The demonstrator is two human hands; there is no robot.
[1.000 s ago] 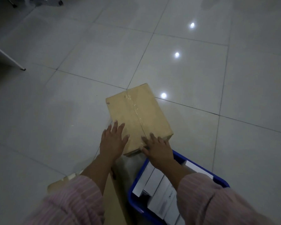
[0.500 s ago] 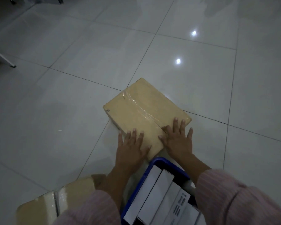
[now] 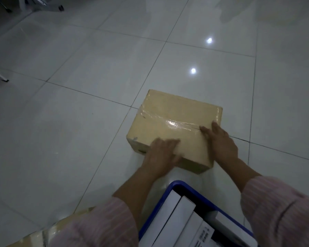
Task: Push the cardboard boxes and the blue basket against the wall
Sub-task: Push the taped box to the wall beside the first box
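Observation:
A taped cardboard box [image 3: 171,114] lies on the tiled floor in front of me. My left hand [image 3: 163,154] presses flat on its near left corner, fingers spread over the top edge. My right hand [image 3: 219,139] lies flat on the box's right side, by the tape seam. Neither hand grips anything. The blue basket [image 3: 178,186], with white flat boxes standing in it, is at the bottom right between my arms. A second cardboard box [image 3: 37,236] shows at the bottom left, partly hidden by my pink sleeve.
Glossy pale floor tiles spread all around, with lamp reflections [image 3: 193,70] ahead. A white furniture leg [image 3: 0,76] stands at the left edge, and a wheeled base [image 3: 43,4] at the top left. No wall shows in view.
The taped box has slid to the right and turned clockwise under my hands. Both hands moved right with it, and the basket now sits lower in view.

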